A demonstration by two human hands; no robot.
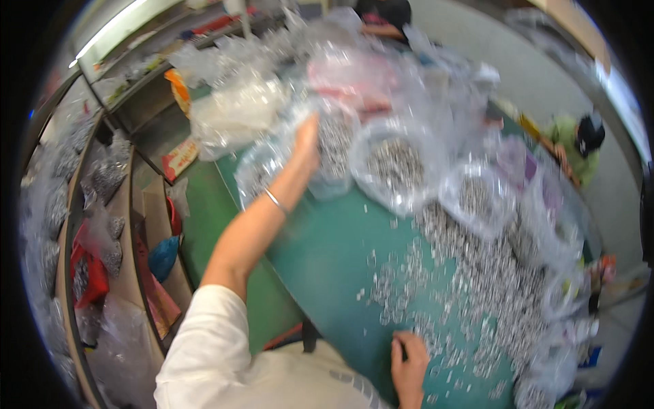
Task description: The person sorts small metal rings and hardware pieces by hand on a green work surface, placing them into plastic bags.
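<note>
My left arm, with a silver bangle at the wrist, stretches across the green table [306,255]. My left hand [308,142] is at the near left side of a clear plastic bag [335,146] of small silvery metal pieces; its fingers are smeared by motion. My right hand [410,358] rests low at the table's near edge, beside scattered small metal loops [398,283]. Its fingers are curled toward the thumb, and whatever they hold, if anything, cannot be made out. A large heap of the same pieces [494,286] spreads over the table's right side.
More opened bags of metal pieces [395,163] line the table's far and right edges. Bundles of clear plastic [238,112] pile up behind. Shelves [136,252] with filled bags and a red bag [90,269] stand at left. A person in green [572,146] works at far right; another person [385,17] is at the back.
</note>
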